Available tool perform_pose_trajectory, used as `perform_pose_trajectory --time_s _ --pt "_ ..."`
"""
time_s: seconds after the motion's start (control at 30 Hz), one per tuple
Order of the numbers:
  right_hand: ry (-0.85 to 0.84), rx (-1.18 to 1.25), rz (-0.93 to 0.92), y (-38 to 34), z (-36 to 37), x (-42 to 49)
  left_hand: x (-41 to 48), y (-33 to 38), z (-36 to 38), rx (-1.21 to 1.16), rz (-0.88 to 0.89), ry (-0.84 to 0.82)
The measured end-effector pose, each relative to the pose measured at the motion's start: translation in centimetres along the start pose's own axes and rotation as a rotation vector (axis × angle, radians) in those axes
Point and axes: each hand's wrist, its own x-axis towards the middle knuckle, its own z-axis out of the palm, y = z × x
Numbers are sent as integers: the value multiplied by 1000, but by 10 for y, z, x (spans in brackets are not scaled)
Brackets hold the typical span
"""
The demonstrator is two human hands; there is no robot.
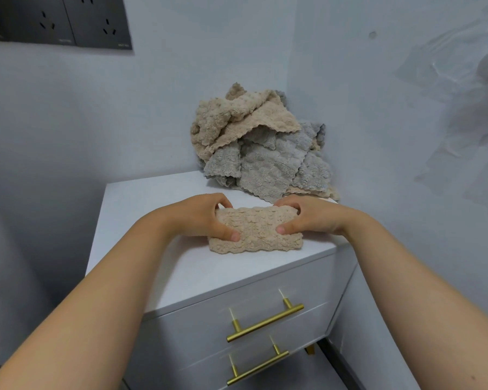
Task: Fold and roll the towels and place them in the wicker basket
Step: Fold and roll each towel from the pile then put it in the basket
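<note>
A beige fluffy towel, folded into a narrow strip and partly rolled, lies on the white cabinet top near its front edge. My left hand grips the towel's left end, thumb on the near side and fingers curled over the far side. My right hand grips the right end the same way. Behind them a loose pile of towels, beige on top and grey below, sits in the corner against the walls. No wicker basket is in view.
The white cabinet has two drawers with gold bar handles on its front. Walls close in behind and to the right. A dark socket panel is mounted on the left wall.
</note>
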Motion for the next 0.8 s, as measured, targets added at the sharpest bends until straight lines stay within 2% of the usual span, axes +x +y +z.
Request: perform_pose_trajectory --time_s 0.1,0.27,0.4,0.5,0.63,0.8 --pt "20 -58 9 -1 -1 -3 0 0 1 17 -22 -5" --pt "55 410 -47 10 1 -1 -2 2 10 -262 32 125" --pt "190 770 -77 14 2 -2 1 16 24 -454 61 303" --pt "355 882 -59 18 4 -1 6 29 38 -482 72 378" --pt "702 762 42 10 13 -7 8 49 56 -477 34 482" --pt "966 301 56 9 3 -46 1 91 78 -544 38 461"
